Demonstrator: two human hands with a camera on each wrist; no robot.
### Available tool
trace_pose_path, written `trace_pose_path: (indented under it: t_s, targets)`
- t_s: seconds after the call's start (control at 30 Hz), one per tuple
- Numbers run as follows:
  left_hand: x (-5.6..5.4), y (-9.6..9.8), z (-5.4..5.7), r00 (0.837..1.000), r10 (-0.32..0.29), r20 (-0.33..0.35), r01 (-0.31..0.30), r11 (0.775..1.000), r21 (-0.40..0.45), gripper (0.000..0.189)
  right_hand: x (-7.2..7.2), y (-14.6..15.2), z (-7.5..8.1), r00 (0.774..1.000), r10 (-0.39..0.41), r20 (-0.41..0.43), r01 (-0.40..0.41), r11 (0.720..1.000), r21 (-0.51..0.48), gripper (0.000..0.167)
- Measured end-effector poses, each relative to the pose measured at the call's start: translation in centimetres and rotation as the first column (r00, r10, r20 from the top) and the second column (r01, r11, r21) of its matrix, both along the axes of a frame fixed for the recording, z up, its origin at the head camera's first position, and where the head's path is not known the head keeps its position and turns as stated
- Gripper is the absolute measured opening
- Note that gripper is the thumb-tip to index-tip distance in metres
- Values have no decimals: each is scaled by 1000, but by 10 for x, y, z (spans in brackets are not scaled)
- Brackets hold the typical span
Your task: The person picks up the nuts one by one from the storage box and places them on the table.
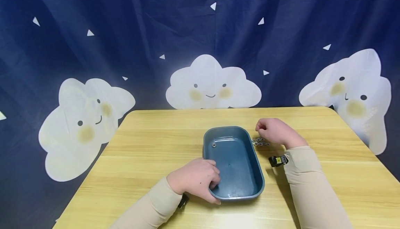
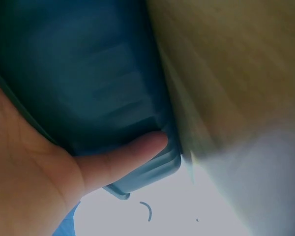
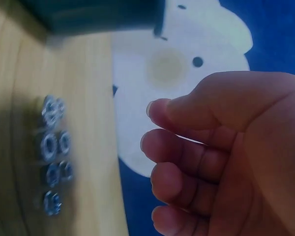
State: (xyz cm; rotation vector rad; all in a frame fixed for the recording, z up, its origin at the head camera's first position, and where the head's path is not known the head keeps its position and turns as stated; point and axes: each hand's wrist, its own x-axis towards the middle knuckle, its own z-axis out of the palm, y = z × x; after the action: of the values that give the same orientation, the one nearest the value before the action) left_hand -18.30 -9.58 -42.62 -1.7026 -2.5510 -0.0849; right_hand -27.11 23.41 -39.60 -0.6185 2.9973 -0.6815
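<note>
A dark blue-green plastic bin (image 1: pixel 237 166) stands on the table. My left hand (image 1: pixel 198 178) grips its near left corner, fingers over the rim and inside; in the left wrist view the thumb (image 2: pixel 123 160) lies along the outer wall. One metal nut (image 1: pixel 214 145) lies on the bin floor near the far left corner. Several more metal nuts (image 1: pixel 260 142) sit in rows on the table, just right of the bin. Above and beside these nuts (image 3: pixel 49 147) hovers my right hand (image 1: pixel 276 131), fingers loosely bent, with nothing visible between them.
The light wood table (image 1: pixel 150 145) ends at a blue curtain (image 1: pixel 143 31) printed with white clouds. Black wrist cameras (image 1: pixel 277 160) are worn below both hands. The bin's right wall (image 1: pixel 257 159) rises between its inside and the loose nuts.
</note>
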Motion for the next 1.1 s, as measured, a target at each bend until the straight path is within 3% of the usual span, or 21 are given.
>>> trace_pose_path:
  t_s: [0.67, 0.83, 1.1]
  targets:
    - [0, -1, 2, 1000, -16, -3, 16, 1000, 9, 53, 30, -54, 39, 985, 166, -57, -170, 983, -71, 10]
    - [0, -1, 3, 1000, -15, -6, 15, 1000, 5, 53, 34, -73, 39, 973, 220, -77, -226, 971, -79, 10]
    - [0, -1, 1, 999, -33, -2, 33, 999, 16, 53, 36, -108, 27, 954, 290, -77, -291, 957, -3, 14]
